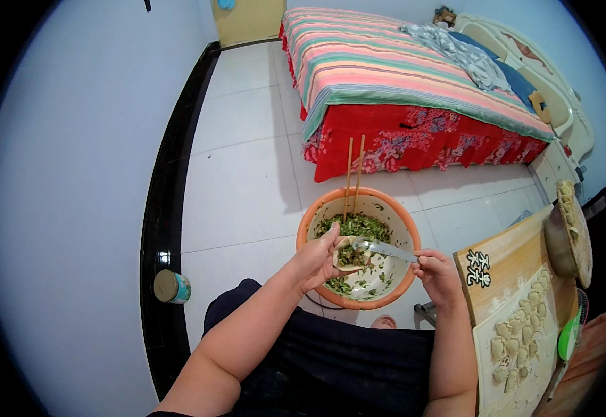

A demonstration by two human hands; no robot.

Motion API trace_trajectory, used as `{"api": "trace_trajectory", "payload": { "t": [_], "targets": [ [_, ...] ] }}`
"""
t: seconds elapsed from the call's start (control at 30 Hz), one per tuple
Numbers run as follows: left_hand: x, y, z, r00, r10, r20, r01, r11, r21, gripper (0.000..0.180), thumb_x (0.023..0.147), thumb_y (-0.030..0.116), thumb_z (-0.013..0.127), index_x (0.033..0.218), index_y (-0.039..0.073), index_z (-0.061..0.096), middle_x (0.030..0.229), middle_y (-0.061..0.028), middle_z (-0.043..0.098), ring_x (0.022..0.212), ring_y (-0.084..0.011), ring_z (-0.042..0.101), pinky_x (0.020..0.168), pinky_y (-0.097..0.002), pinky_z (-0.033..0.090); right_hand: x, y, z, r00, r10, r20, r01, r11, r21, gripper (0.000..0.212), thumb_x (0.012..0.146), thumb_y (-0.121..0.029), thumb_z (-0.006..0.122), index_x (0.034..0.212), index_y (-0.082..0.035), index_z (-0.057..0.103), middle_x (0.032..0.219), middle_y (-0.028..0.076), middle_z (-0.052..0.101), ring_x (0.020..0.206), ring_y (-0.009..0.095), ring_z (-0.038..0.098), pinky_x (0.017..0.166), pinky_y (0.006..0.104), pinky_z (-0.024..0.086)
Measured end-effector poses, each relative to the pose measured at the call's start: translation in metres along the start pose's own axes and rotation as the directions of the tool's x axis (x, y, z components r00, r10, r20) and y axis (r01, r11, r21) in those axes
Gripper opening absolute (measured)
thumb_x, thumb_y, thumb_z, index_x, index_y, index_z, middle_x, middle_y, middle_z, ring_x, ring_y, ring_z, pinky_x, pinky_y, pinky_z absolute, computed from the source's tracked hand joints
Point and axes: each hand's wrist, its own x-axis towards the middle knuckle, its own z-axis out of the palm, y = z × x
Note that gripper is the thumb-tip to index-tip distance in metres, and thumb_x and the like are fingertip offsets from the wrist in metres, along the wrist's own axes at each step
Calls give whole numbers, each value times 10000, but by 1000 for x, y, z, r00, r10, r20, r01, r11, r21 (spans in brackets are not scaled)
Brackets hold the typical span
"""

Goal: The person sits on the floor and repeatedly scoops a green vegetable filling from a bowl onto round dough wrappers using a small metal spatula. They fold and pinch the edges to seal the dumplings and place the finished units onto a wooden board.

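Green-side up, seemingly filling wrapper gripped in left hand, pinching spatula in right hand, probably needing folding next.

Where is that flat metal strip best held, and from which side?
Likely best by the right end of the metal strip, coming from the right, as the right hand does: it is long and thin, and its left end lies at the filling on the wrapper in the left hand.
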Motion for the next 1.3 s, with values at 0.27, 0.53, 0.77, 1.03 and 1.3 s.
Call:
{"api": "trace_trajectory", "payload": {
  "t": [0.27, 0.53, 0.77, 1.03, 1.3],
  "targets": [
    [0, 0, -6, 1000, 5, 30, -6, 999, 34, 528, 1023, 395, 171, 1293, 3, 400, 1184, -124, 560, 1059, -232, 608, 851, -378, 561, 1, 2, 0, 1000, 26, 14, -26, 1000, -6, 190, 840, -33, 601, 1002, 62, 631, 803, 118, 665, 697, 137, 642, 648, 213, 533],
    [0, 0, -14, 998, -2, 70, 3, 1000, -8, 490, 1025, 380, 192, 1296, 16, 377, 1206, -130, 543, 1043, -241, 614, 831, -372, 572, -3, -5, 2, 997, -14, 70, 21, 995, -96, 186, 849, -60, 616, 1001, 43, 646, 791, 104, 667, 699, 142, 642, 658, 233, 529],
    [2, -2, -16, 999, 12, 30, -11, 999, -34, 481, 1025, 376, 202, 1295, 18, 377, 1204, -139, 541, 1032, -246, 617, 827, -385, 577, -1, -4, 3, 999, -24, 43, 34, 967, -253, 172, 858, -63, 608, 993, 34, 652, 786, 97, 667, 712, 136, 641, 660, 231, 523],
    [2, -2, -12, 999, 34, 8, -34, 999, 20, 584, 1021, 404, 167, 1252, -44, 461, 1166, -161, 572, 1046, -253, 615, 850, -361, 568, 3, 2, 9, 1000, -11, 24, 16, 975, -223, 184, 860, -63, 607, 1012, 34, 642, 786, 91, 667, 681, 119, 617, 644, 231, 511],
    [1, 2, -10, 1000, 9, 19, -9, 1000, 12, 509, 1023, 390, 191, 1300, 8, 385, 1223, -128, 541, 1050, -242, 609, 850, -374, 565, 2, -1, 9, 999, -32, 5, 32, 956, -291, 185, 860, -70, 615, 1015, 25, 652, 797, 91, 670, 701, 118, 627, 657, 222, 508]
  ]
}}
